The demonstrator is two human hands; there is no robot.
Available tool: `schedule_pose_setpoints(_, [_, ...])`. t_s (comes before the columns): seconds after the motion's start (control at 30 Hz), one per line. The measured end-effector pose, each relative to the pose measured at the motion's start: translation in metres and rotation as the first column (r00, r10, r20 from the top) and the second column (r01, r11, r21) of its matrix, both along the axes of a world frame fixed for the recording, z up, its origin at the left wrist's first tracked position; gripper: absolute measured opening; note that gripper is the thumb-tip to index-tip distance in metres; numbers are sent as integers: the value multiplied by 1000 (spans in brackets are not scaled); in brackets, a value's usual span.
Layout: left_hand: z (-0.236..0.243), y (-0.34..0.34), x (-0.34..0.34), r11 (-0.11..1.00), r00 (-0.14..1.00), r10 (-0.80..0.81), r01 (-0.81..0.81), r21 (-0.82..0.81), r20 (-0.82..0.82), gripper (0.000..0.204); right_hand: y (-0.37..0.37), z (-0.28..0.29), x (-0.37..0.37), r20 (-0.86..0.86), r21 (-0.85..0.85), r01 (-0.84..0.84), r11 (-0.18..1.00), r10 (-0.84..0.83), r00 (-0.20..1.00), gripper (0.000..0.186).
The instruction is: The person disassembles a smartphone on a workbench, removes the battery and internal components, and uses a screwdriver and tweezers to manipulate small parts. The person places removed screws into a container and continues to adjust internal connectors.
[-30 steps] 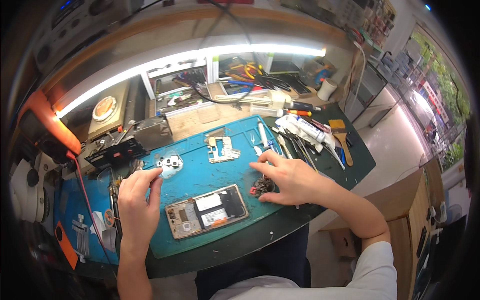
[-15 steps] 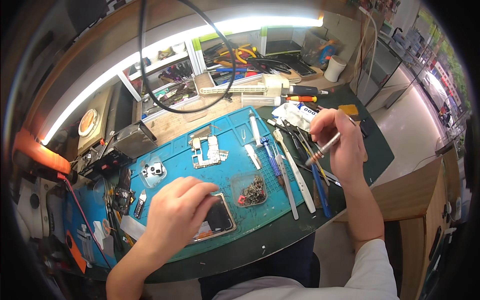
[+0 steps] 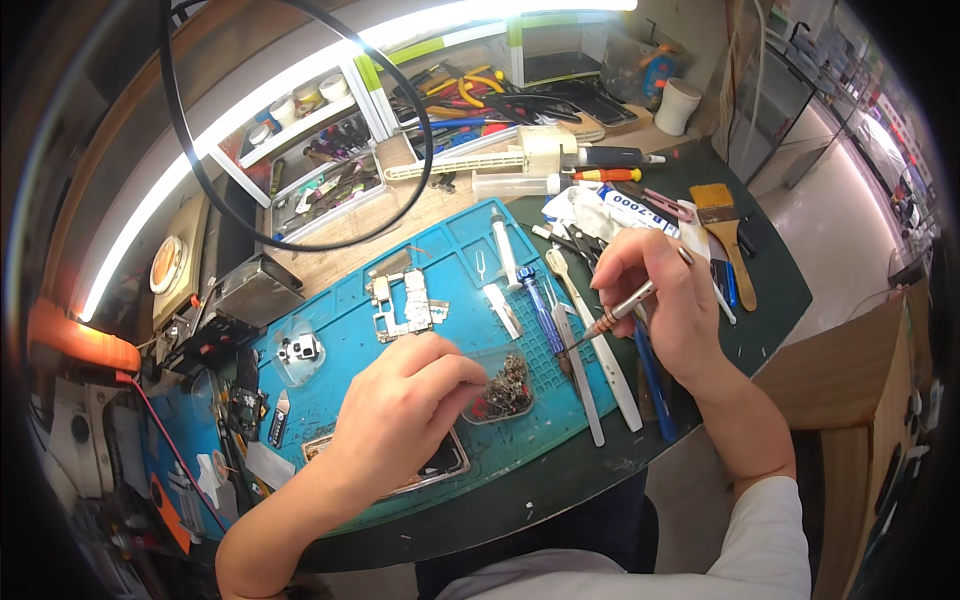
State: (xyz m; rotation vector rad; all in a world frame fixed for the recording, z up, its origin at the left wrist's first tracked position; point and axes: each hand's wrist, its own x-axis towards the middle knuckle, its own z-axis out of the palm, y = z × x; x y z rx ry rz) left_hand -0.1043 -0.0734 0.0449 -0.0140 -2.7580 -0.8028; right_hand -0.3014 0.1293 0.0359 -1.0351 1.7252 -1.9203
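Slim silver-and-copper pen-shaped screwdriver (image 3: 628, 302), grasped by the right hand (image 3: 685, 318), slants to the right of a square clear plastic box (image 3: 490, 357) of tiny dark metal parts (image 3: 512, 390). The left hand (image 3: 402, 408), fingertips bunched, overlaps the box's left edge; whether it pinches anything cannot be told. A knuckle knock could spill the box. Half a second earlier, that hand sat farther left, apart from it.

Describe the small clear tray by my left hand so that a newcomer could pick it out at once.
Start from the blue work mat and go to its right half, near the edge closest to the person. There, at the fingertips of the left hand, is a clear plastic tray. Its heap of tiny metal pieces sets it apart from the clear container farther left, holding white-and-black parts.
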Motion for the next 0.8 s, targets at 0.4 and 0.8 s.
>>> schedule_pose_setpoints(0.4, [2,1,1,1000,999,-13,13,4,52,16,-2,-4,2,26,25,-223,974,223,975,50])
schedule_pose_setpoints(0.8, [0,2,-2,997,987,21,-32,70,157,21,-8,-9,5,-101,34,-288,957,290,952,21])
